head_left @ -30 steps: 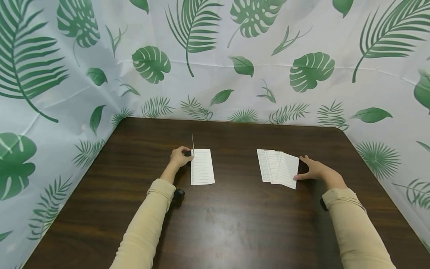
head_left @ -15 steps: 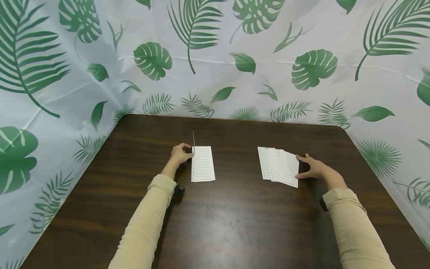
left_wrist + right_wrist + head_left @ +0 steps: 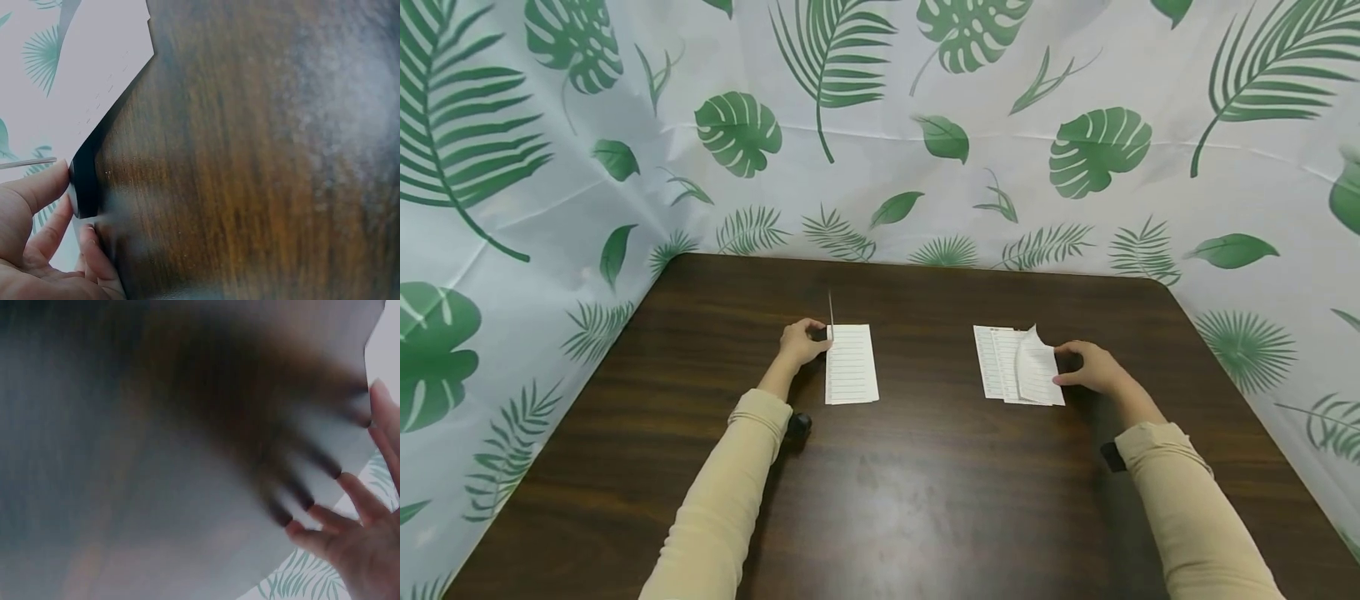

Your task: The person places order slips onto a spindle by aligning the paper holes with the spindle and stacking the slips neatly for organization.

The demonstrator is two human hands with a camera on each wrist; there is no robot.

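Note:
My left hand (image 3: 802,342) pinches the rim of a round black base (image 3: 85,184) between thumb and finger. A thin upright spike (image 3: 831,310) rises beside the upper left corner of a stack of lined paper slips (image 3: 851,364). In the left wrist view, the slip corner (image 3: 103,81) juts out over the base. Across the table, my right hand (image 3: 1096,367) holds the right edge of the top slip (image 3: 1037,373) in a fanned pile. That slip buckles, its upper corner lifted. In the right wrist view, the other fingertips of this hand rest on the tabletop.
Two more lined slips (image 3: 992,367) of the fanned pile lie partly under the top one. The dark wood table (image 3: 880,500) has a glossy, reflecting surface. Leaf-printed cloth (image 3: 880,125) hangs close behind the table and along its left and right sides.
The top slip on the right has gone from flat to buckled, with its left edge and upper corner raised. My right hand has shifted slightly left. My left hand stays in place.

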